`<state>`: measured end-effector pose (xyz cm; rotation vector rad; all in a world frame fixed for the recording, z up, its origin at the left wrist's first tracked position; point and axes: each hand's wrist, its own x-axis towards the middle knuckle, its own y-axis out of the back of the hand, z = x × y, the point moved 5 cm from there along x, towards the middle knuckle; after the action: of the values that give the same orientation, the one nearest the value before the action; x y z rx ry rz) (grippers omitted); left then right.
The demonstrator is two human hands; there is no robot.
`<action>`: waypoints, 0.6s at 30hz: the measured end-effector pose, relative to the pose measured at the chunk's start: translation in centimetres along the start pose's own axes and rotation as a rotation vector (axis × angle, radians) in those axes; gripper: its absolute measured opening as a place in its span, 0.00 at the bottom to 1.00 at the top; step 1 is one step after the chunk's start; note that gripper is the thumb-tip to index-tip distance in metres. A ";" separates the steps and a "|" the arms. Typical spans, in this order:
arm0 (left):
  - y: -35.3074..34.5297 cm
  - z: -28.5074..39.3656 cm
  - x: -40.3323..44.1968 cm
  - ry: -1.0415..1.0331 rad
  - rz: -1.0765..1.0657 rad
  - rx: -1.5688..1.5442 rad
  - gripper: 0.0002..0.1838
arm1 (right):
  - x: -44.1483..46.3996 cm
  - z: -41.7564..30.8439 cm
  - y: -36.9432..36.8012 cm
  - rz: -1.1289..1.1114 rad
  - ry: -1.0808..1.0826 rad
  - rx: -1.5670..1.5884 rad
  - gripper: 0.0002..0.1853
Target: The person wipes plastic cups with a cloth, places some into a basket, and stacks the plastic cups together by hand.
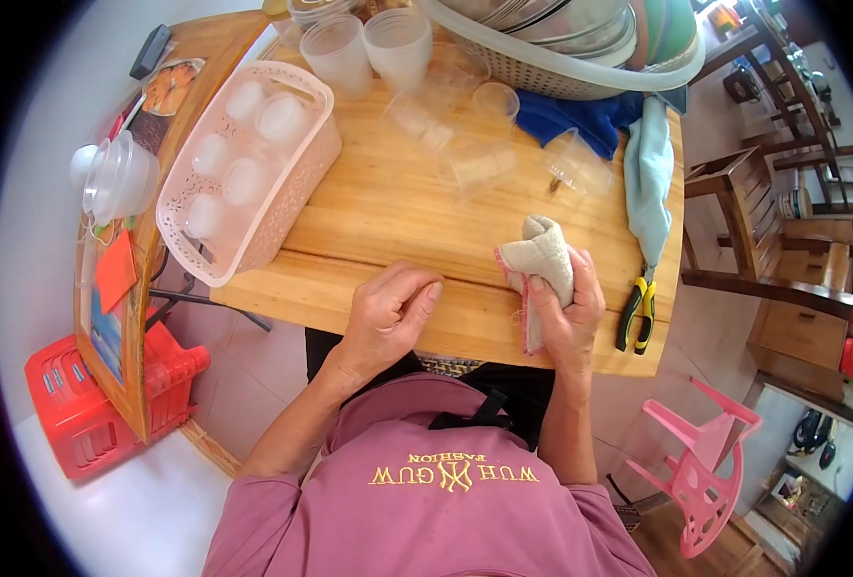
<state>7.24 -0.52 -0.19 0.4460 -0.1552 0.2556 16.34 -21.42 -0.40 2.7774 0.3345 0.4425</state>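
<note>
While right hand [572,310] grips 1 cloth [543,262], left hand [388,310] curls over table [349,216].

A mauve top [397,543] has short sleeves [253,514] and yellow lettering [453,473] including "FASHION" across its front; the legwear [324,348] is black.

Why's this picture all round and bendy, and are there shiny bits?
Head view: black corners and a tilting wooden chair at right, probably from a wide lens; head view again: soft sheen on the wooden table, pale glints on clear cups, folded cloth fairly sharp.
</note>
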 end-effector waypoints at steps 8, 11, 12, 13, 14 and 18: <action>-0.6 -1.4 1.5 0.020 0.072 -0.093 0.04 | 0.0 0.1 -0.1 -0.009 -0.001 -0.006 0.21; -0.7 -1.3 1.4 0.004 0.070 -0.056 0.04 | 0.1 0.0 -0.1 -0.020 -0.020 -0.012 0.20; -0.7 -1.1 1.4 -0.020 0.069 -0.032 0.04 | 0.1 -0.1 -0.1 -0.026 -0.012 -0.010 0.20; -0.7 -0.9 1.3 -0.043 0.067 -0.008 0.03 | 0.1 -0.1 -0.2 -0.026 -0.020 -0.019 0.20; -0.6 -0.8 1.3 -0.042 0.076 -0.006 0.03 | 0.0 0.0 -0.2 -0.026 -0.028 -0.028 0.20; -0.7 -0.8 1.2 -0.031 0.063 0.021 0.03 | -0.1 0.1 -0.3 -0.038 -0.036 -0.035 0.20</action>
<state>8.62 -0.57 -0.94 0.4670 -0.1977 0.3129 16.25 -21.16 -0.60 2.7368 0.3664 0.3857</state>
